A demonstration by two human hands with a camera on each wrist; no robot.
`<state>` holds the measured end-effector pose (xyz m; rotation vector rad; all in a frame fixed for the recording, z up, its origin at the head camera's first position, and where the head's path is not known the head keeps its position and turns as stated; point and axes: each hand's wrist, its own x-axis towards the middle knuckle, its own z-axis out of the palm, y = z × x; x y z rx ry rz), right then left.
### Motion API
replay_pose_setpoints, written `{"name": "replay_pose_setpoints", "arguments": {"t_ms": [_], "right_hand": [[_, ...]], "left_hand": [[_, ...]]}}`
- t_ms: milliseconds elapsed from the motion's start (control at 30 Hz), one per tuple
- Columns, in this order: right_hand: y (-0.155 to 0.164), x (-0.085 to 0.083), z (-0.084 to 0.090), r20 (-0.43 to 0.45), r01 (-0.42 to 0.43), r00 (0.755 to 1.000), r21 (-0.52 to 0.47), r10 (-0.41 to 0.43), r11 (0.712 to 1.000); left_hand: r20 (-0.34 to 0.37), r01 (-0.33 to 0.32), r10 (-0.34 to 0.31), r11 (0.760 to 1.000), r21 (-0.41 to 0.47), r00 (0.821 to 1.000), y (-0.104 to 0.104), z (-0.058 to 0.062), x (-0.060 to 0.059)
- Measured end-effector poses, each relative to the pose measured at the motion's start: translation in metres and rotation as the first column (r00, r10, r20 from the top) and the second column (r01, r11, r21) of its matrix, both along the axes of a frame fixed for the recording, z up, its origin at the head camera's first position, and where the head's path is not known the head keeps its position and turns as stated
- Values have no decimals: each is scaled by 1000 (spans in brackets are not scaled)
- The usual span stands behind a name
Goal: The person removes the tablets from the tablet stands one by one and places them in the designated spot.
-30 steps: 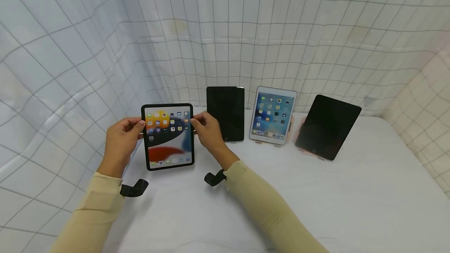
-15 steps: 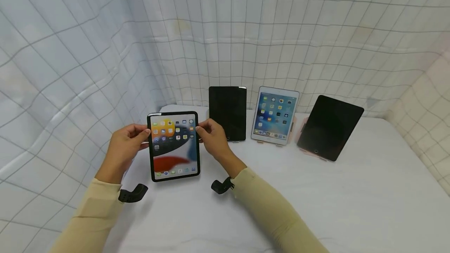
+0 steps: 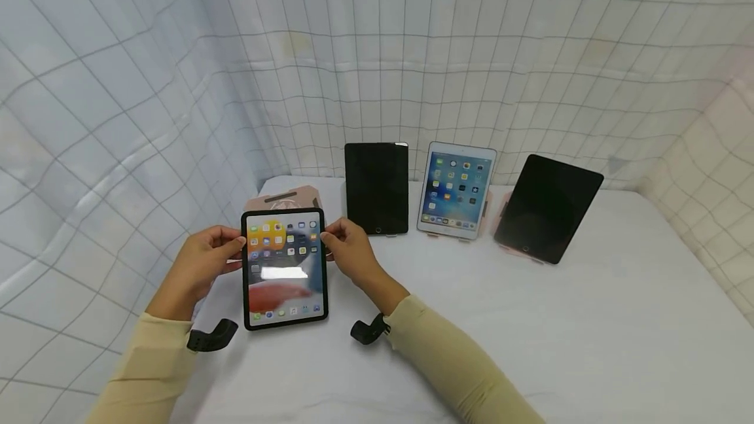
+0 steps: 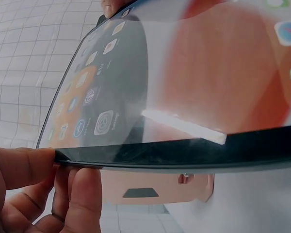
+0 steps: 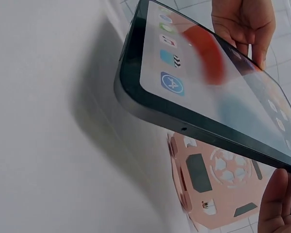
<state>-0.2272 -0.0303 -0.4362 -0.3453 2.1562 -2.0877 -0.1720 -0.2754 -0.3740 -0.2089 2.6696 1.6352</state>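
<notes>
A black-framed tablet with a lit home screen is held above the white table between both hands. My left hand grips its left edge, thumb on the front; the left wrist view shows the thumb and fingers pinching the tablet edge. My right hand grips the right edge, and a fingertip shows at the tablet rim. Behind the tablet a pink stand lies empty on the table; the same pink stand appears below the tablet in the right wrist view.
Three more tablets stand propped at the back: a dark one, a lit white-framed one and a dark tilted one on a pink stand. The white table is walled by grid-patterned cloth.
Both hands have drawn the lit tablet down and toward me, off the pink stand, which now shows behind it. The screen tilts back more, catching a light reflection.
</notes>
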Motion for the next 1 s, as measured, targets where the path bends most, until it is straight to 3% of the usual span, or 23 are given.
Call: {"name": "replay_pose_setpoints", "arguments": {"t_ms": [367,767,1000], "right_hand": [[-7,8,-12,94,11,996,-33,-7,999],[-16,19,-22,167,-1,986,-45,8,999],[-17,21,-25,167,-27,985,-18,29,999]], "left_hand": [[100,81,-82,997,18,992,-10,-7,-4],[171,87,-74,994,-69,982,-16,-17,-4],[201,89,-79,995,-41,976,-21,-26,-6]]}}
